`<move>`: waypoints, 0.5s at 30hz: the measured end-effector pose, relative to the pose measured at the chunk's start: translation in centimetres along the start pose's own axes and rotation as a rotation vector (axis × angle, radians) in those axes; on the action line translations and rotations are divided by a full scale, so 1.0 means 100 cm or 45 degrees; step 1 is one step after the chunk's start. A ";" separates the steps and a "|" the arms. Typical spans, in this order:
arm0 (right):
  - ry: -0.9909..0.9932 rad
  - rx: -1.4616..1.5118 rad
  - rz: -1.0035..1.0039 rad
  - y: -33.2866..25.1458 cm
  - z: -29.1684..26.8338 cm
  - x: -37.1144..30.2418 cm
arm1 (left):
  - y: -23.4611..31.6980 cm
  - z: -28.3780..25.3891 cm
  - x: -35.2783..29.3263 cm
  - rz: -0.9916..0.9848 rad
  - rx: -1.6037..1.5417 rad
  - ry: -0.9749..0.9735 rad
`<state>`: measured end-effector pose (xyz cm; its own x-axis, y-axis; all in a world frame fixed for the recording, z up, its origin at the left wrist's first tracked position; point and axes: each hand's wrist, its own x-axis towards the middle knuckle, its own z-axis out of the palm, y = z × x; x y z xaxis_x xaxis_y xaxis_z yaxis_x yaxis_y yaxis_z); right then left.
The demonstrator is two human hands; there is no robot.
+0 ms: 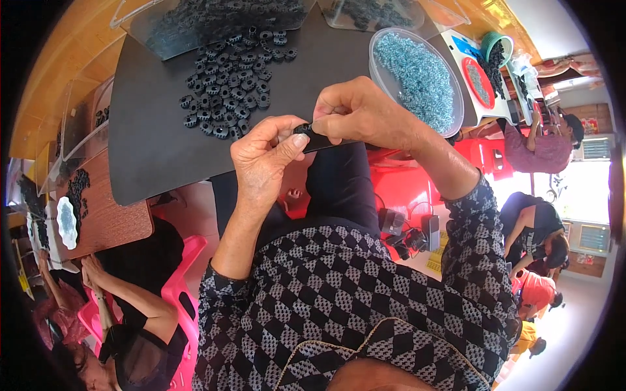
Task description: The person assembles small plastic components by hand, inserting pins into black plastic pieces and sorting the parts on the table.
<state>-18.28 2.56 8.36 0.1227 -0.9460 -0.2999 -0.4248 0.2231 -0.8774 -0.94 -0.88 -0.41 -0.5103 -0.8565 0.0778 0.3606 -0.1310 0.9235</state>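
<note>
My left hand (264,156) pinches a small black plastic part (303,130) between thumb and fingers, just over the near edge of the dark table (153,143). Against the part's right end, my right hand (355,116) has thumb and forefinger pressed together. Whatever lies between those right fingertips is hidden. Beyond my left hand spreads a loose heap of similar oval black parts (228,85) with toothed sides. A round clear tub (373,65) full of small bluish, see-through pieces (417,81) stands to the right of my right hand.
Clear bins (153,39) of black parts line the table's far side. Rightward, a white table holds a red-rimmed tray (466,68) and a green basket (489,40). Co-workers sit at both sides, one beside a pink chair (189,260). Dark devices (417,241) lie near my right leg.
</note>
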 end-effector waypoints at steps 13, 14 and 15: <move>0.086 -0.429 -0.236 0.001 0.009 0.003 | -0.007 -0.005 -0.002 0.140 0.155 -0.058; 0.104 -0.459 -0.259 0.002 0.010 0.003 | -0.006 -0.004 -0.002 0.147 0.160 -0.047; 0.103 -0.460 -0.258 0.002 0.010 0.002 | -0.005 -0.003 -0.003 0.155 0.165 -0.037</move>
<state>-17.43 2.66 7.71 0.1711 -0.9810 -0.0918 -0.6885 -0.0524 -0.7233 -0.80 -0.73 -1.03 -0.4920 -0.8472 0.2007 0.3185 0.0394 0.9471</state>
